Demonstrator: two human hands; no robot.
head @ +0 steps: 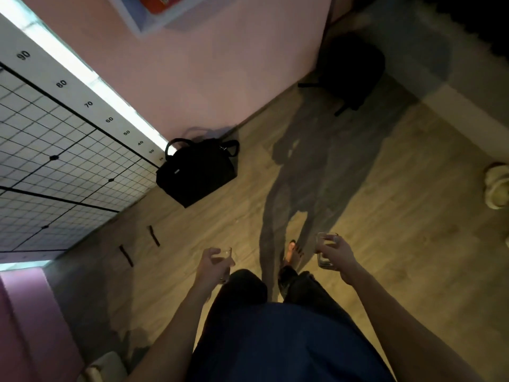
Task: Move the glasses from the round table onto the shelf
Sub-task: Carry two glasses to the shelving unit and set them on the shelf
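Observation:
My left hand [210,267] is closed around a clear drinking glass [228,255], held upright in front of my left leg. My right hand [337,255] grips a second clear glass [322,250] at about the same height, to the right of my bare foot. Both glasses look empty and are partly covered by my fingers. Neither the round table nor a shelf at hand level is in sight; I am looking down at a wooden floor.
A black handbag [197,169] stands on the floor against the pink wall. A dark backpack [354,68] lies farther back. A gridded panel with numbers [55,150] fills the left side. A white wall shelf [154,15] hangs at the top. A pale slipper [497,187] sits at the right edge.

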